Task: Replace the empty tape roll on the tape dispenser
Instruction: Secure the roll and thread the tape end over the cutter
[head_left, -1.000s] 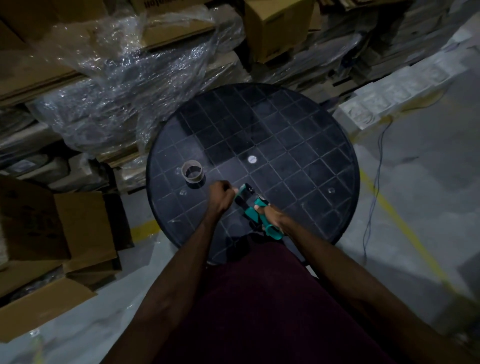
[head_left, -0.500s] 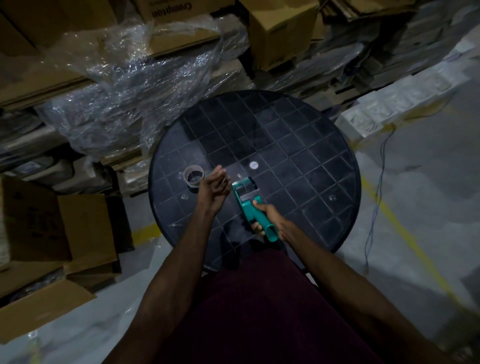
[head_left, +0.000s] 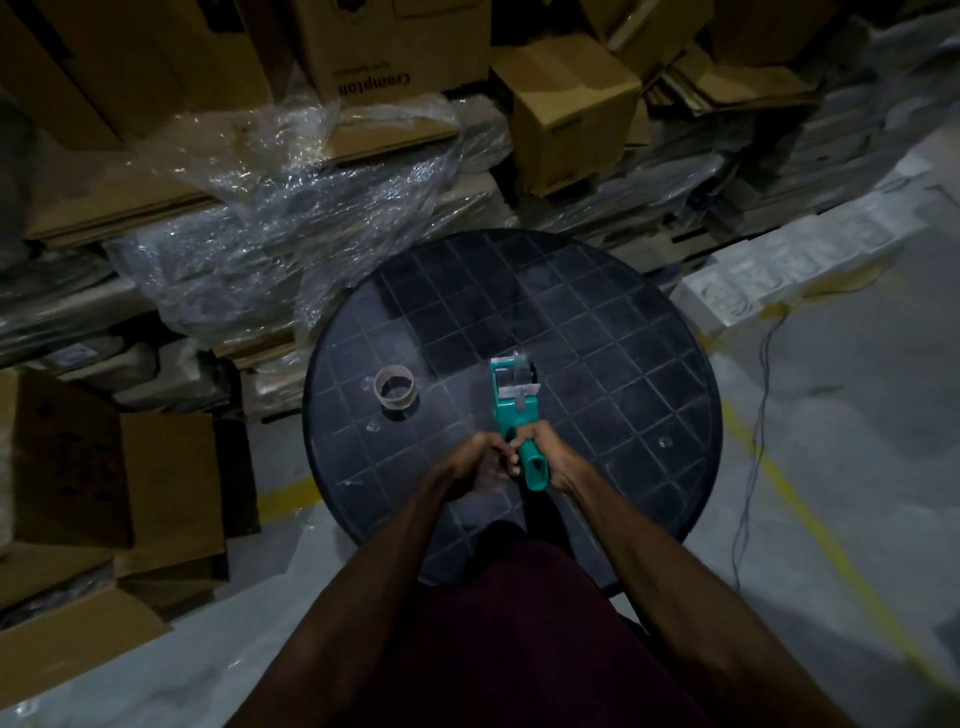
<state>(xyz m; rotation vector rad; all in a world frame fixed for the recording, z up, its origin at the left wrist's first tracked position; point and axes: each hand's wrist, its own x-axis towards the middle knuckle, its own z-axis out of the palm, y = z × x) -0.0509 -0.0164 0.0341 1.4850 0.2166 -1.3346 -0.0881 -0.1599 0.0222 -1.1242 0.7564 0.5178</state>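
Note:
A teal tape dispenser (head_left: 514, 410) lies over the round black table (head_left: 597, 332), its head pointing away from me. My right hand (head_left: 545, 457) is closed around its handle. My left hand (head_left: 472, 462) is curled right beside the handle, its fingers touching my right hand; whether it grips anything I cannot tell. An empty brown cardboard tape core (head_left: 396, 385) stands on the table to the left of the dispenser, apart from both hands.
Crumpled clear plastic wrap (head_left: 291, 208) and stacked cardboard boxes (head_left: 405, 47) crowd the far side of the table. Open cartons (head_left: 119, 478) sit on the floor at left. A thin cable (head_left: 758, 395) and a yellow floor line (head_left: 810, 519) run at right.
My left hand has pulled back from the dispenser's head to the handle beside my right hand. The dispenser now points straight away from me. The camera has tilted, so the table sits lower in view.

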